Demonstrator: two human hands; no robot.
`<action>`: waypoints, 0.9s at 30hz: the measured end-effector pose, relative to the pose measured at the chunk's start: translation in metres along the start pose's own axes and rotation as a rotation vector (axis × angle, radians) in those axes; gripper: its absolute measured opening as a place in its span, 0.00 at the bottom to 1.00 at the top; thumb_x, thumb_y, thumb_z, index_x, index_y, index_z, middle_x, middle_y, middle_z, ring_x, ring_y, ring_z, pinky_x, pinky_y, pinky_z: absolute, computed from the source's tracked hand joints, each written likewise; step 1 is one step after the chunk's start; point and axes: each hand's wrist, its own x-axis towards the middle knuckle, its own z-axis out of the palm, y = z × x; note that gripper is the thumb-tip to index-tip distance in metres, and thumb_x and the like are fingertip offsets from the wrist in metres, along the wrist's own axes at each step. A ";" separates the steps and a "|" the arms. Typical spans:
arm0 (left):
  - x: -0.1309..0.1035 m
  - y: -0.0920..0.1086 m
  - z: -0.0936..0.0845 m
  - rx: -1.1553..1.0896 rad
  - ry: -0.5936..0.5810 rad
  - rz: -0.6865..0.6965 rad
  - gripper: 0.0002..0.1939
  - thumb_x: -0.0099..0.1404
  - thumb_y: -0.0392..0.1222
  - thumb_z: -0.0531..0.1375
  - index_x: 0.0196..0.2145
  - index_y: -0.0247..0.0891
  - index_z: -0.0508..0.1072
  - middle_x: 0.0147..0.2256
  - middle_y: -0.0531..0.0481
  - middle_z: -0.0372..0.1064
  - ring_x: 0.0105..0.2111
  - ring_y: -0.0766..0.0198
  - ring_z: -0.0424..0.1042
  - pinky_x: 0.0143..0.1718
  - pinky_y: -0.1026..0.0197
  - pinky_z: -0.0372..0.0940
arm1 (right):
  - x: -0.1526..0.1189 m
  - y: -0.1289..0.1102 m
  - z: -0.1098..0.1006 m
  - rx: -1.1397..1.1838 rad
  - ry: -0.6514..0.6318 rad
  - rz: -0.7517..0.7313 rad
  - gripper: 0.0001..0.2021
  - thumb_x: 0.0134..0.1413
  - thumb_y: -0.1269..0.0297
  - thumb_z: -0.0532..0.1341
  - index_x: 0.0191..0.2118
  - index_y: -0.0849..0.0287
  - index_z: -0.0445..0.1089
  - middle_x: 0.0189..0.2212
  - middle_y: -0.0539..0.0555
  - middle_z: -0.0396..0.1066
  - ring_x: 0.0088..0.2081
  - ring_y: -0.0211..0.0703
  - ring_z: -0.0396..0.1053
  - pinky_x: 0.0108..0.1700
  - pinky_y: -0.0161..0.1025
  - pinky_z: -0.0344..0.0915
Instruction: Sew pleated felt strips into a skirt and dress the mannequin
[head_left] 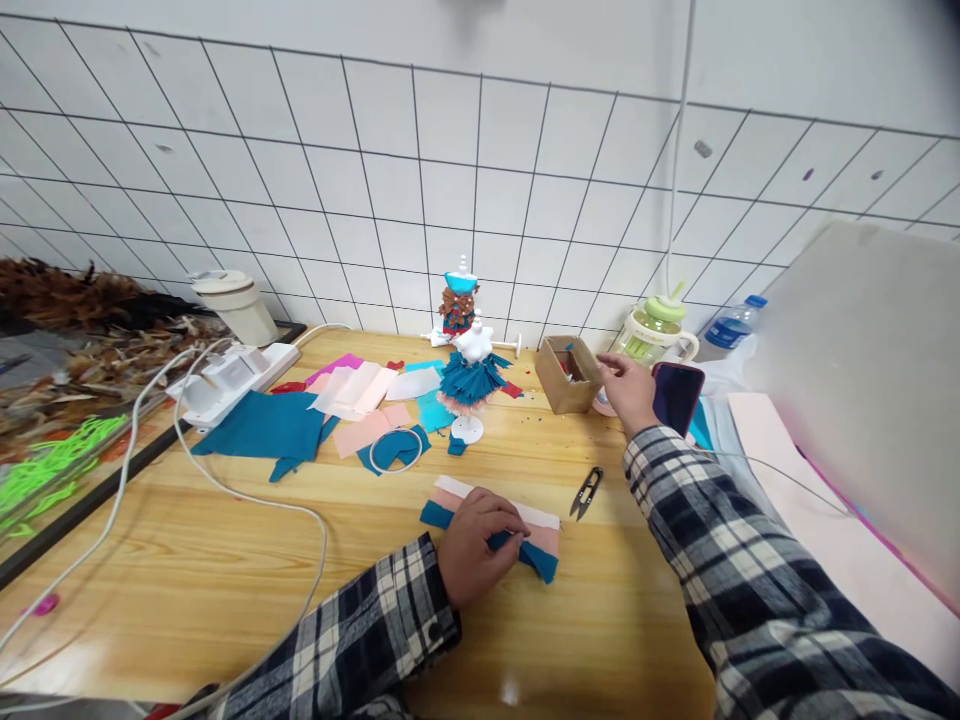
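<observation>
At far left, brown feathers [97,350] lie behind neon-green cords [56,475]. Next come a white cup [238,308] and a power strip [238,385], with a white cable [324,545] looping over the desk [187,560]. Teal cloth [262,425] spreads in front of the strip, and pale pink scraps [356,392] lie to its right. A white ring [396,472] rests on a smaller teal scrap.

Toward the middle stand two small dress forms, the rear one [459,312] in brown and turquoise, the front one [472,380] in a teal skirt. Nearer the person, the left hand [480,545] rests on a banded cloth [541,538] of white, peach and teal, flat on the desk. Its grip is narrow, thumb near fingertip; whether anything is pinched, I cannot tell.

Rightward, black snips [586,493] lie apart from the cloth. Behind them is an open box [559,385]; the right hand [628,388] is at its right edge, fingers bent, what its grip holds unclear. A phone [677,395], a green-lidded jug [660,325] and a water bottle [735,328] follow.
</observation>
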 end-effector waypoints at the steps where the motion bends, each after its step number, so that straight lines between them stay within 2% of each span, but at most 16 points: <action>1: 0.000 0.000 0.000 -0.005 0.012 -0.005 0.07 0.59 0.32 0.60 0.31 0.40 0.78 0.33 0.48 0.75 0.37 0.59 0.70 0.41 0.54 0.64 | -0.007 -0.005 -0.003 0.015 0.010 -0.012 0.17 0.53 0.60 0.59 0.46 0.61 0.77 0.39 0.58 0.78 0.32 0.44 0.71 0.37 0.41 0.65; 2: 0.001 0.000 -0.001 -0.010 0.028 -0.011 0.07 0.60 0.32 0.60 0.32 0.40 0.78 0.33 0.48 0.75 0.37 0.60 0.70 0.41 0.55 0.64 | -0.017 -0.011 -0.007 0.047 0.014 -0.035 0.17 0.54 0.59 0.59 0.46 0.61 0.77 0.38 0.58 0.78 0.31 0.43 0.70 0.36 0.41 0.65; 4: 0.002 0.000 -0.003 -0.019 0.071 -0.022 0.07 0.60 0.33 0.60 0.32 0.40 0.78 0.33 0.48 0.75 0.37 0.60 0.70 0.41 0.56 0.64 | -0.048 -0.026 -0.016 0.145 -0.101 -0.123 0.16 0.56 0.56 0.58 0.43 0.59 0.78 0.36 0.56 0.78 0.31 0.43 0.69 0.34 0.39 0.64; 7: 0.003 0.001 -0.006 -0.032 0.129 -0.021 0.07 0.62 0.33 0.59 0.33 0.40 0.77 0.33 0.48 0.75 0.37 0.61 0.70 0.41 0.56 0.64 | -0.113 -0.048 -0.031 0.172 -0.263 -0.237 0.13 0.57 0.56 0.59 0.38 0.57 0.78 0.33 0.54 0.77 0.30 0.42 0.68 0.32 0.38 0.62; 10: 0.003 0.004 -0.007 -0.036 0.159 -0.004 0.07 0.63 0.33 0.58 0.34 0.40 0.77 0.33 0.48 0.74 0.38 0.61 0.70 0.41 0.56 0.64 | -0.175 -0.061 -0.042 0.227 -0.365 -0.248 0.11 0.60 0.58 0.59 0.37 0.54 0.78 0.32 0.53 0.76 0.31 0.42 0.68 0.33 0.38 0.63; 13: 0.002 0.006 -0.006 -0.029 0.163 0.016 0.07 0.64 0.34 0.58 0.34 0.39 0.76 0.33 0.48 0.74 0.37 0.62 0.70 0.41 0.57 0.64 | -0.213 -0.064 -0.041 0.273 -0.395 -0.209 0.08 0.58 0.61 0.62 0.39 0.53 0.78 0.33 0.53 0.76 0.36 0.43 0.70 0.35 0.38 0.65; 16: 0.002 0.007 -0.004 -0.010 0.163 0.031 0.06 0.63 0.33 0.58 0.34 0.39 0.76 0.33 0.48 0.74 0.37 0.62 0.69 0.41 0.57 0.64 | -0.228 -0.061 -0.033 0.326 -0.391 -0.130 0.06 0.55 0.63 0.64 0.37 0.53 0.78 0.31 0.52 0.76 0.33 0.42 0.70 0.34 0.37 0.65; 20: 0.001 0.007 -0.002 0.028 0.158 0.054 0.06 0.63 0.34 0.58 0.35 0.38 0.76 0.33 0.48 0.74 0.37 0.62 0.69 0.40 0.57 0.64 | -0.231 -0.060 -0.025 0.380 -0.377 -0.047 0.04 0.53 0.65 0.65 0.34 0.55 0.78 0.27 0.50 0.74 0.26 0.37 0.67 0.30 0.35 0.65; 24: 0.001 0.008 -0.001 0.045 0.152 0.046 0.05 0.62 0.35 0.59 0.34 0.38 0.76 0.33 0.48 0.74 0.36 0.61 0.69 0.40 0.56 0.64 | -0.231 -0.062 -0.023 0.355 -0.361 -0.082 0.03 0.53 0.66 0.64 0.31 0.56 0.76 0.27 0.50 0.73 0.25 0.36 0.67 0.28 0.33 0.65; 27: 0.000 0.011 -0.001 0.040 0.145 0.024 0.05 0.62 0.35 0.59 0.32 0.38 0.75 0.32 0.48 0.74 0.35 0.61 0.69 0.39 0.56 0.64 | -0.235 -0.061 -0.023 0.300 -0.333 -0.161 0.03 0.54 0.67 0.63 0.31 0.57 0.74 0.27 0.50 0.71 0.26 0.37 0.67 0.27 0.33 0.65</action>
